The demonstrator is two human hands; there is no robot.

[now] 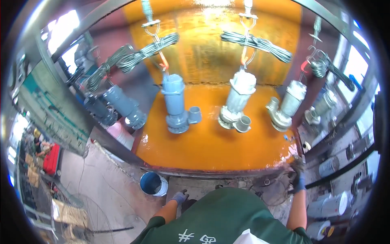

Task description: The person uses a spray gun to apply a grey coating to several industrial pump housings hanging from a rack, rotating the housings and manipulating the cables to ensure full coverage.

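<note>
Left hand: my left hand (179, 197), in a blue-grey glove, hangs low over the grey ledge (195, 186) in front of the booth; the fingers look loosely curled, gripping nothing that I can see.
Right hand: my right hand (297, 175), gloved likewise, is raised at the booth's lower right corner; it seems closed round a dark object, but what it is, and how tight the grip, I cannot tell.
Nearest pump: the pale pump (287, 106) at right hangs above and to the left of my right hand, well apart from it; long axis nearly vertical, tilted, top toward upper right, base down-left, outlet to the left.
Middle pump: the white pump (238, 102) hangs from a hook; long axis upright, base down, outlet to lower right.
Grey pump: the grey pump (175, 103) hangs left of centre; long axis vertical, outlet to the right.
Cables: a coiled cable (256, 42) lies crosswise above each pump.
Booth: the orange wall (211, 142) stands behind all three, glossy.
Bucket: a blue bucket (153, 183) stands on the floor, just left of my left hand.
</note>
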